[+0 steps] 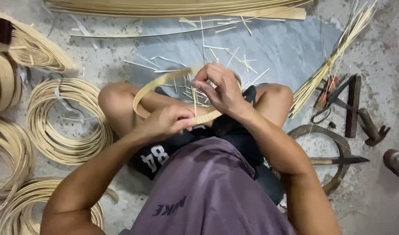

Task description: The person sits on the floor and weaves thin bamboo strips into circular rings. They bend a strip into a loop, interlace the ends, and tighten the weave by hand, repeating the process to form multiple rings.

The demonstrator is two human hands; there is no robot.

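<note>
The person sat cross-legged on the grey concrete floor [373, 52], and both hands worked one flat, pale bamboo strip bent into a loop [144, 92] above the lap. The left hand [167, 123] was clenched on the lower run of the strip, thumb and forefinger pinching it just left of the point where the two ends overlapped. The right hand [221, 89] sat above and slightly to the right of that overlap, its fingers curled around the upper end of the strip and a thin pale bamboo sliver [194, 99] that stood nearly upright between the hands; whether the sliver was gripped or only steadied could not be told. The long axis of the strip ran left to right across the lap, then curved up and back toward the right hand, so the closed bend of the loop lay to the left of both grips and nearer the left hand. The overlap lay between the two hands, touching both. Finished coils of pale bamboo strip [67, 122] lay on the floor to the left, well apart from the hands. A bundle of thin straw-coloured splints [325, 72], dark metal shears [328, 102], a dark-bladed knife with a wooden handle [338, 161] and a rusted metal hoop [334, 135] lay to the right. Short offcuts [217, 54] were scattered ahead of the knees.
</note>
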